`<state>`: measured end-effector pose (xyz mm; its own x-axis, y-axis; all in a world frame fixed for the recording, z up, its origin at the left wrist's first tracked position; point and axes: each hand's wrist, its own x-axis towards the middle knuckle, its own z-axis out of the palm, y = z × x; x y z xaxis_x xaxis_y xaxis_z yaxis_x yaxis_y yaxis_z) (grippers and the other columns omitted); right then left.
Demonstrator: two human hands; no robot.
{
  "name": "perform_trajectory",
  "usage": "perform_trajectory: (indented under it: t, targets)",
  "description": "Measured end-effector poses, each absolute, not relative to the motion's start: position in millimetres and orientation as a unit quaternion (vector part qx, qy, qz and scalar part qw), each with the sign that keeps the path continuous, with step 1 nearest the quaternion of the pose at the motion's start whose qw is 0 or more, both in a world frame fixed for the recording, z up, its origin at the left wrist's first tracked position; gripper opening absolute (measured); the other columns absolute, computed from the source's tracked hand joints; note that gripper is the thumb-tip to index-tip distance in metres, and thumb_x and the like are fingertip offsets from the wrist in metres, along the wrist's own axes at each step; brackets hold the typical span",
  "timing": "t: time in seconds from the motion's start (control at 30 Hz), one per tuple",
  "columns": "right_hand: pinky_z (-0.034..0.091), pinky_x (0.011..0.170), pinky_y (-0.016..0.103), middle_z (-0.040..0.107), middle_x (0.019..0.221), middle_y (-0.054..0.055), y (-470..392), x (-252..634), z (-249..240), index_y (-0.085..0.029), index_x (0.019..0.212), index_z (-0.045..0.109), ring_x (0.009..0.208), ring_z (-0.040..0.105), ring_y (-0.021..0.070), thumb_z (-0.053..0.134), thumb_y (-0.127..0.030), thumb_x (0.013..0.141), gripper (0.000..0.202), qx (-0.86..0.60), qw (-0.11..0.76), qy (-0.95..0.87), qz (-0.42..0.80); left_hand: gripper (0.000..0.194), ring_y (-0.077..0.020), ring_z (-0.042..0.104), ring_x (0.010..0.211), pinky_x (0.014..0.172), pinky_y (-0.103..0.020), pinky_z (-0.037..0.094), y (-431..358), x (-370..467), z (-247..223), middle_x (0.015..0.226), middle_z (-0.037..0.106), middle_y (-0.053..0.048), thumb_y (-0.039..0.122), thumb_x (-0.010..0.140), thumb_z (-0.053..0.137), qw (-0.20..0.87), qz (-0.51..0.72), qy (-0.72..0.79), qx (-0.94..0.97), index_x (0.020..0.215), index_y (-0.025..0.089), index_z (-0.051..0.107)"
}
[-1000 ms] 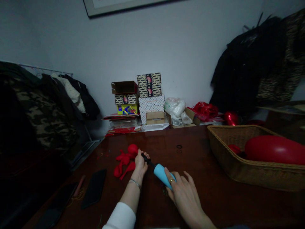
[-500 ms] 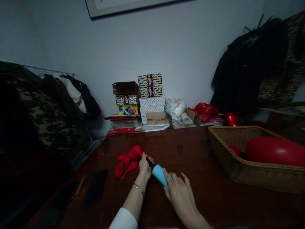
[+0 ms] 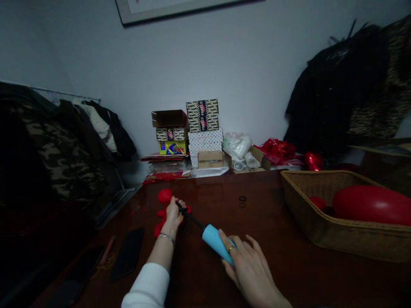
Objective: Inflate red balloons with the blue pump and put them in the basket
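Observation:
A balloon pump (image 3: 217,244) with a light blue barrel lies slanted over the table, its black rod drawn out to the far left. My right hand (image 3: 247,261) wraps round the near end of the blue barrel, a ring on one finger. At the rod's far end, my left hand (image 3: 175,212) is closed on the pump's black end piece. A small rounded red balloon (image 3: 165,196) sticks out beyond these fingers; its neck is hidden in the hand. Limp red balloons (image 3: 159,226) lie on the table, partly behind my left wrist.
A wicker basket (image 3: 308,222) with a large red balloon (image 3: 369,203) stands at right. Two dark rings (image 3: 242,199) lie mid-table (image 3: 272,273). Two flat dark objects, one a black slab (image 3: 127,253), lie at left. Boxes (image 3: 205,147) and plastic bags (image 3: 237,144) are stacked behind.
My left hand has moved away to the left with the pump's black end and the red balloon, so more rod shows. My right hand and the blue barrel have shifted slightly nearer me.

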<state>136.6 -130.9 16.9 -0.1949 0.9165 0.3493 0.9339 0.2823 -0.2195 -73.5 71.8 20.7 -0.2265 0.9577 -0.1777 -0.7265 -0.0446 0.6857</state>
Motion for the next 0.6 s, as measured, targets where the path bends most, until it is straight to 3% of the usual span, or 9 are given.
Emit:
perform_trajectory:
  t: [0.6]
  targets:
    - [0.03, 0.094, 0.04, 0.062, 0.1, 0.005, -117, 128, -7, -0.026, 0.133, 0.04, 0.088, 0.059, 0.0195, 0.052, -0.018, 0.08, 0.055, -0.635, 0.174, -0.751, -0.051, 0.027, -0.0087, 0.044, 0.039, 0.039, -0.018, 0.035, 34, -13, -27, 0.049, 0.044, 0.003, 0.034, 0.089, 0.045, 0.611, 0.681, 0.373, 0.155, 0.068, 0.018, 0.041]
